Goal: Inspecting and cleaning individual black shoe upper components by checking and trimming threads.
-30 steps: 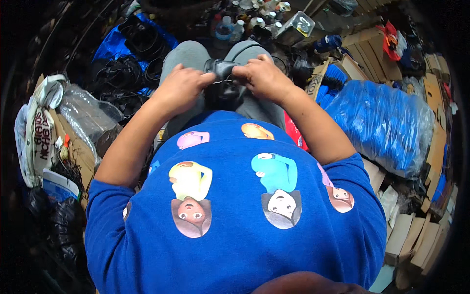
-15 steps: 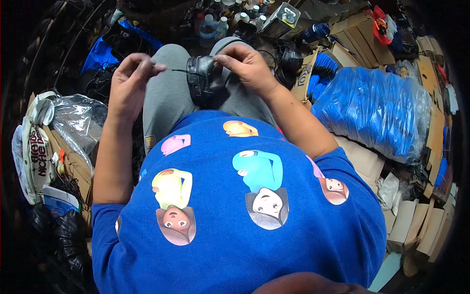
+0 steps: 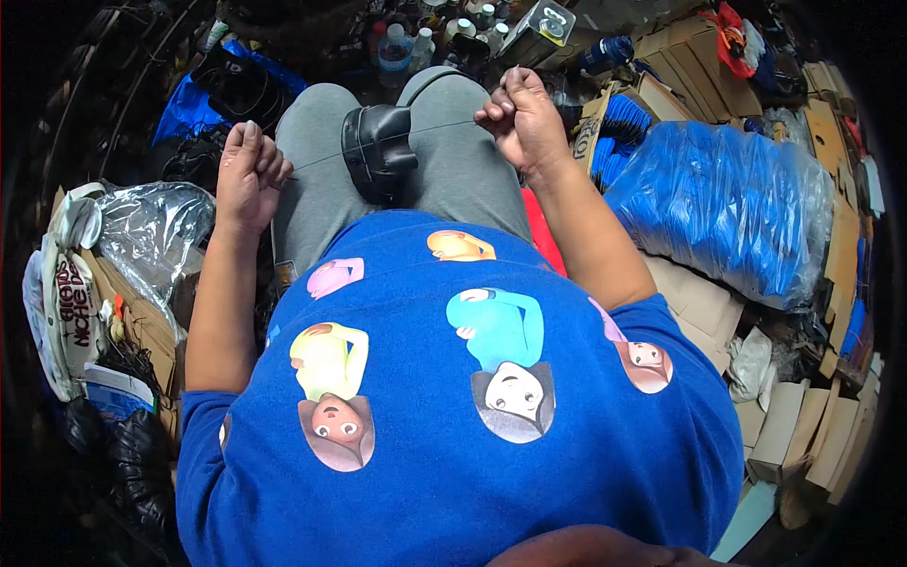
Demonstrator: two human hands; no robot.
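A black leather piece, which looks like a shoe upper (image 3: 380,151), rests between my thighs near the knees. Thin dark thread (image 3: 442,127) runs out of it on both sides, stretched to each hand. My left hand (image 3: 249,178) is closed in a loose fist over one end, to the left of my left thigh. At the other end my right hand (image 3: 527,123) grips the thread, raised beyond my right thigh with thumb and forefinger pinched. Something thin and pale pokes up from that pinch, too small to make out.
A clear-wrapped bundle of blue pieces (image 3: 720,213) lies at right, beside cardboard boxes (image 3: 694,66). Several bottles (image 3: 395,52) and a metal can (image 3: 540,33) stand beyond my knees. At left are clear plastic wrap (image 3: 156,227) and a white printed bag (image 3: 68,293).
My hands have moved apart, the right one up and outward, the left slightly down and left. The thread is now drawn out taut on both sides, and the black piece has turned slightly.
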